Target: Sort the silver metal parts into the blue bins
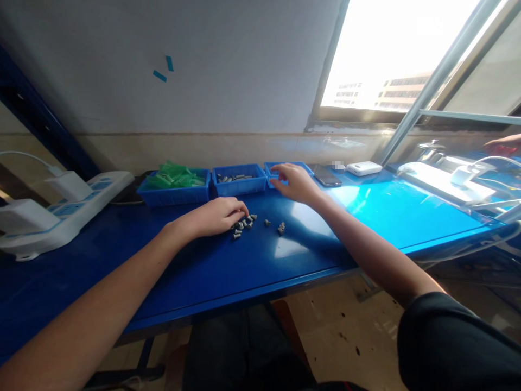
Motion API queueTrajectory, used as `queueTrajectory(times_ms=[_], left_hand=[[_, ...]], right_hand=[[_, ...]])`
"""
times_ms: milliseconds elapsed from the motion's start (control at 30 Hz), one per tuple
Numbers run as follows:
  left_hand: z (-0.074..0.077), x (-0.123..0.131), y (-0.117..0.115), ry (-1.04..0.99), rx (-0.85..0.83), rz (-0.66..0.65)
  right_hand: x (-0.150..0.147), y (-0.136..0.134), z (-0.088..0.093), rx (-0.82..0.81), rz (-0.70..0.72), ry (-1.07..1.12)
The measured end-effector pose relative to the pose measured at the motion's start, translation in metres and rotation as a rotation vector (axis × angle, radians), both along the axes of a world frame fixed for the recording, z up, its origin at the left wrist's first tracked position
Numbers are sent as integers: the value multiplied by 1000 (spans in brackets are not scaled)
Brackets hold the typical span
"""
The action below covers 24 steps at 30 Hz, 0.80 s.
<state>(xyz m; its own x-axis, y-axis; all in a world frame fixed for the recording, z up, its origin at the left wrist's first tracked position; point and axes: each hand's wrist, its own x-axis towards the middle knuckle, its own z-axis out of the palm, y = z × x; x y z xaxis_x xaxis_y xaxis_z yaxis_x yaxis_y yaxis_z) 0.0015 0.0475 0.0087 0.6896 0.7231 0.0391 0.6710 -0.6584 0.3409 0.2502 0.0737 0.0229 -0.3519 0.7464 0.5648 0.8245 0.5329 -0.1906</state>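
Note:
My left hand point(224, 215) rests low over a small pile of metal screws point(249, 224) on the blue tabletop. Its thumb and index finger are bent together at the pile's left edge; what lies between them is hidden. In front of the right-hand blue bin point(299, 165) hovers my right hand point(293, 182), with thumb and fingers apart and nothing visible between them. Part of that bin is hidden behind the hand. To the right of the pile lie a single screw point(267, 222) and a little cluster of screws point(281, 228).
The middle blue bin point(240, 187) holds metal parts. Green plastic bags point(175, 175) fill the left bin point(175, 196). White power strips point(95, 196) sit at both sides. A dark phone point(326, 176) and white device point(364, 168) lie at the back. Another person's hand point(504, 144) appears far right.

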Motion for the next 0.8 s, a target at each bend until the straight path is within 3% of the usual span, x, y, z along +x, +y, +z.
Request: queueTrajectory(times_ms=[133, 367, 433, 533, 600, 667, 733, 800], left_hand=[[0, 0, 1, 29, 35, -6], [-1, -3, 3, 91, 85, 10], [-1, -3, 2, 85, 76, 23], [0, -4, 0, 72, 58, 28], [0, -4, -1, 76, 48, 16], [1, -5, -1, 81, 44, 10], [1, -5, -1, 79, 36, 19], [1, -6, 0, 77, 28, 22]], right_hand=[[-28, -21, -17, -255, 381, -203], [-40, -23, -24, -347, 413, -260], [-35, -25, -17, -282, 418, -236], [-24, -22, 4, 26, 334, -63], [-13, -13, 19, 257, 174, 104], [-2, -2, 26, 379, 4, 191], [7, 3, 23, 338, -98, 139], [8, -2, 12, 154, -62, 0]])
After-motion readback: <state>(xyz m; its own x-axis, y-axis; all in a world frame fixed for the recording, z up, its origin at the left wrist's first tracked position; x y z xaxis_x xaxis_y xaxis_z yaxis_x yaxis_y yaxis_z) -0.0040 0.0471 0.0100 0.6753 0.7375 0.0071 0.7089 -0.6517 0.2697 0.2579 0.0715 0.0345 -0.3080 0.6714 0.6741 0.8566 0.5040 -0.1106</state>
